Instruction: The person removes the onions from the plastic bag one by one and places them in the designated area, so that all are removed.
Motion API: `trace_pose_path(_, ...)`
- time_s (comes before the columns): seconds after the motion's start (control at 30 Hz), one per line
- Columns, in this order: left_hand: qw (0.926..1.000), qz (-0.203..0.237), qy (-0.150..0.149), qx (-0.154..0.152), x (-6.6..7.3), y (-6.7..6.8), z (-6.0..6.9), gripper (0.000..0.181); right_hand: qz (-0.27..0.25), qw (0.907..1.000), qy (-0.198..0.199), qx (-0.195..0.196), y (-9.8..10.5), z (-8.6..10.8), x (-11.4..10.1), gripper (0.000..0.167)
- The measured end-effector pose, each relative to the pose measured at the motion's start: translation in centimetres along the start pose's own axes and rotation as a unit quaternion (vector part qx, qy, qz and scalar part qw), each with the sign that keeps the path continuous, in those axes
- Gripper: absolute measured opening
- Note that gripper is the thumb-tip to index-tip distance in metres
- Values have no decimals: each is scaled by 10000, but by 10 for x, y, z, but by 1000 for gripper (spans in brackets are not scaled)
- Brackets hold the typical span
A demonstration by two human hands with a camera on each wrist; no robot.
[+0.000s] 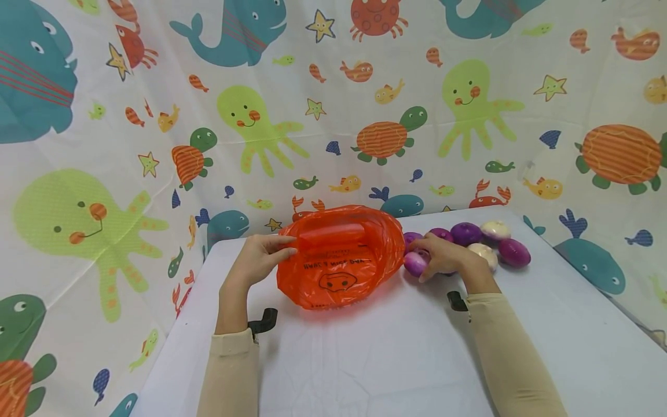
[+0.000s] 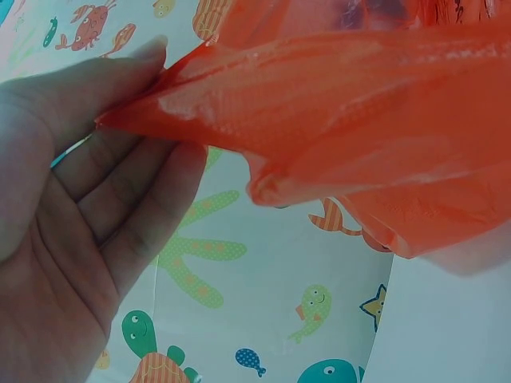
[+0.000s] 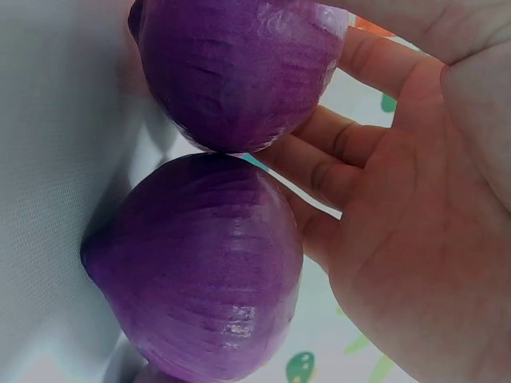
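An orange-red plastic bag (image 1: 333,260) with dark print lies with its mouth spread on the white table. My left hand (image 1: 263,255) pinches the bag's left rim between thumb and fingers; in the left wrist view the pulled-out corner of the bag (image 2: 192,104) is taut. To the right of the bag, my right hand (image 1: 443,255) grips a purple onion (image 1: 416,263), its thumb on the near side. The right wrist view shows this held onion (image 3: 239,72) touching a second purple onion (image 3: 200,271) below it.
Behind and right of my right hand sit more purple onions (image 1: 515,253) and pale onions (image 1: 495,230), close together on the table (image 1: 365,359). A curtain (image 1: 333,127) printed with sea animals hangs behind and beside the table. Both wrists carry small black mounts (image 1: 264,321).
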State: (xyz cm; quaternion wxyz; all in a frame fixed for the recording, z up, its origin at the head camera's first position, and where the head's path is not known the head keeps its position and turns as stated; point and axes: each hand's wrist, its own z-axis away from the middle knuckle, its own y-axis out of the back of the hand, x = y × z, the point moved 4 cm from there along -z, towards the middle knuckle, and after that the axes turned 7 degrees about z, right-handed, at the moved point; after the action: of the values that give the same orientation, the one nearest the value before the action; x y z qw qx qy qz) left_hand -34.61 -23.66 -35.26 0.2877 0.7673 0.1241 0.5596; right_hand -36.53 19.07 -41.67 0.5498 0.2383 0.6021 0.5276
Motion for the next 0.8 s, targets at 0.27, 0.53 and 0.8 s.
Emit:
trace_pose_path(0.27,10000,-7,1,11,0,0,0,34,9,9998,-188,-53,-2,-1,2,74)
trace_pose_path(0.53,10000,-12,19,25,0,1,-1,32,87,9995,-284,-76,-3,-3,5,76)
trace_pose_path(0.8,10000,30,61,14,-1,1,0,32,151,9993,-330,-73,-2,-3,5,77)
